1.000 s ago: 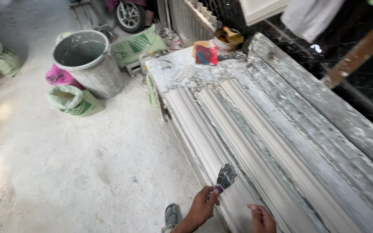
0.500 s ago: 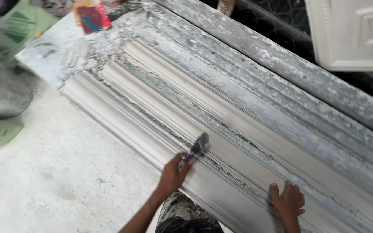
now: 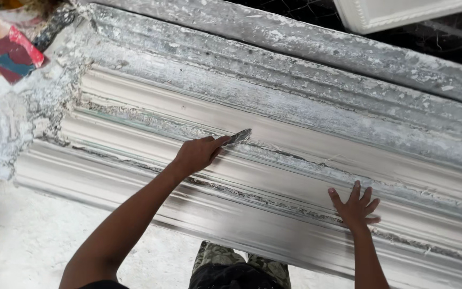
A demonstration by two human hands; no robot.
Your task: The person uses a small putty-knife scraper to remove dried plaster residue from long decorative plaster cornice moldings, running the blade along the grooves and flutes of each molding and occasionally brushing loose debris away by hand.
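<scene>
A long white plaster moulding (image 3: 295,160) with stepped ridges runs from upper left to lower right. My left hand (image 3: 196,154) grips a small metal scraper (image 3: 239,137), its blade lying against a crusted groove in the moulding's middle ridge. My right hand (image 3: 355,205) rests flat on a lower ridge with its fingers spread, holding nothing. Rough grey plaster crust covers the moulding's upper edge (image 3: 274,69) and its left end.
A red and blue packet (image 3: 12,52) lies on the plaster-caked board at the upper left. A white panel (image 3: 402,10) stands at the top right behind dark wire mesh. White dusty floor (image 3: 28,251) shows at the lower left, and my camouflage trousers (image 3: 231,267) below.
The view has swung from the floor and bucket down onto the moulding. My left hand carried the scraper up to the middle ridge, and my right hand settled flat on the lower ridge.
</scene>
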